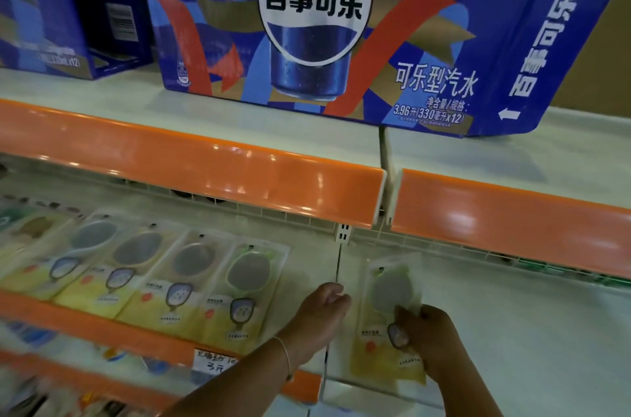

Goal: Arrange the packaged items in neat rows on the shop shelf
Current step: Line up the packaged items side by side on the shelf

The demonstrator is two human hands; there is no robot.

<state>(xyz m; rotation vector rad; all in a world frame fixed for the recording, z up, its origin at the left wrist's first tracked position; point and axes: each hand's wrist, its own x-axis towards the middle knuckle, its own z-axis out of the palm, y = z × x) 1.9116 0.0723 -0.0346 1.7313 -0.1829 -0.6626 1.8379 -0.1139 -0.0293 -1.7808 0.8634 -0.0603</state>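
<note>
my right hand (pixel 428 338) is gripping a packaged item (pixel 389 317) in the lower right of the frame, fingers curled over its right edge, thumb side across the printed card. the pack is lying flat on the white shelf (pixel 512 331), just right of the vertical divider seam (pixel 338 266), long axis running roughly up-down in the frame (clear top with a grey oval, yellow bottom). my left hand (pixel 327 305) is sitting at lower centre, fingers loosely curled, holding nothing, knuckles just beside the pack's left edge; can't tell if it's touching. thin bracelet (pixel 285 353) is showing on that wrist.

a row of matching packs (pixel 191 283) is lying side by side at centre left on the same shelf level, edges overlapping, well apart from the one i'm holding. a handwritten price tag (pixel 213 362) is hanging on the orange shelf strip (pixel 102 324) below them. upper centre: a large blue cola carton (pixel 341 40) is standing on the shelf above, behind the orange rail (pixel 205 160), and a second blue carton (pixel 68 6) is standing at upper left. bottom left is too blurred to read.
</note>
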